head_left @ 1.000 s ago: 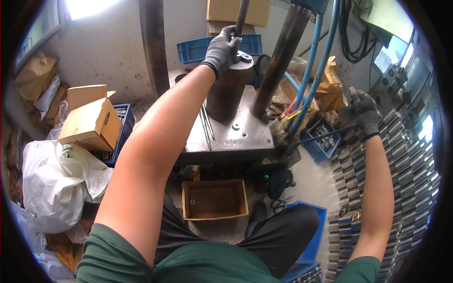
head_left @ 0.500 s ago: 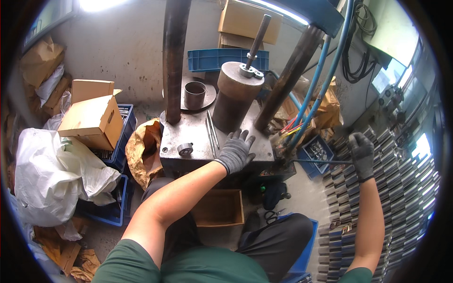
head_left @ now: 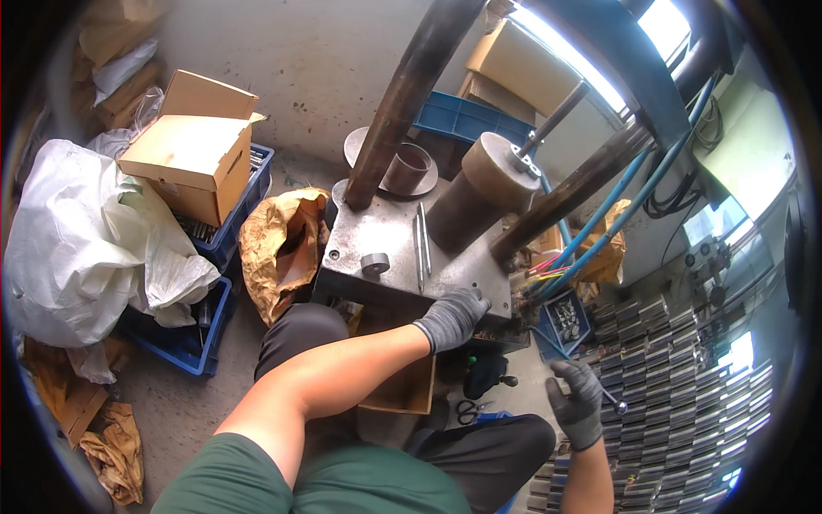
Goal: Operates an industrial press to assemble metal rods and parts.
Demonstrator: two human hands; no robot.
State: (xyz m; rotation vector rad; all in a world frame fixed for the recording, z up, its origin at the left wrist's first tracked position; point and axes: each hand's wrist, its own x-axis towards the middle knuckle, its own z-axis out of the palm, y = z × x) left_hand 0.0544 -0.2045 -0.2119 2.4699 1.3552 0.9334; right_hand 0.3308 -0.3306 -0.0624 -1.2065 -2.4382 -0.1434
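My left hand (head_left: 454, 321), in a grey glove, is at the front edge of a metal press table (head_left: 390, 240). Its fingers are curled together, and whatever they may hold is hidden. Lower right, my gloved right hand (head_left: 578, 407) has its fingers apart, beside a metal lever whose ball knob (head_left: 618, 408) shows past the hand; part of the lever is hidden behind it. On the table lie two slim metal rods (head_left: 422, 248) and a small thick ring (head_left: 374, 264). Behind them stands a big steel cylinder (head_left: 479, 188) with a thinner shaft (head_left: 556, 117) above it.
Thick press posts (head_left: 411, 103) rise beside the cylinder, and blue hoses (head_left: 634, 201) run at right. Stacked metal parts (head_left: 659, 411) fill the right side. A paper sack (head_left: 278, 248), cardboard box (head_left: 193, 163) and blue crates (head_left: 218, 343) stand left. A wooden box (head_left: 419, 385) sits below.
My left hand has gone from lying spread on the table to curled at its front edge. My right hand has come off the lever's end, and the lever has swung down. The view has turned.
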